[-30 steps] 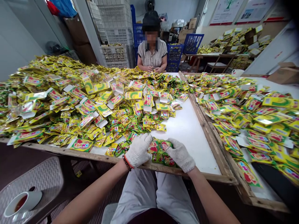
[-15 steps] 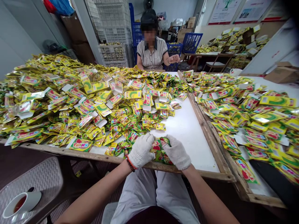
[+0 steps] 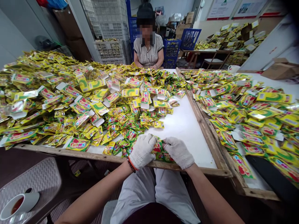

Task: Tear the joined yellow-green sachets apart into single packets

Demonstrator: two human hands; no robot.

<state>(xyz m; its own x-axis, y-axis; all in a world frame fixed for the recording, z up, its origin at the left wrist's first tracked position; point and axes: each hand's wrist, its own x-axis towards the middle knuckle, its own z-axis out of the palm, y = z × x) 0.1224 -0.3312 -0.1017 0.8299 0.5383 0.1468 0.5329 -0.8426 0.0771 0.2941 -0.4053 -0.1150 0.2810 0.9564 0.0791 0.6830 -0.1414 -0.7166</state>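
Both my hands wear white knit gloves and rest at the near edge of the white table (image 3: 187,130). My left hand (image 3: 142,151) and my right hand (image 3: 178,152) press from either side on a small bunch of green and red sachets (image 3: 160,150), fingers curled round it. A big heap of yellow and green sachets and flat yellow cartons (image 3: 70,93) covers the table to the left and behind. Loose small sachets (image 3: 130,121) lie just ahead of my hands.
A person in a striped shirt (image 3: 148,51) sits at the far end, hands on the pile. A second table (image 3: 245,102) on the right holds more packets. White and blue crates (image 3: 109,28) stand behind. A cup of tea (image 3: 20,203) sits on a stool at lower left.
My hands have closed in on the bunch of sachets, squeezing it narrower. The person opposite raised an arm to the side and then brought it back to the pile.
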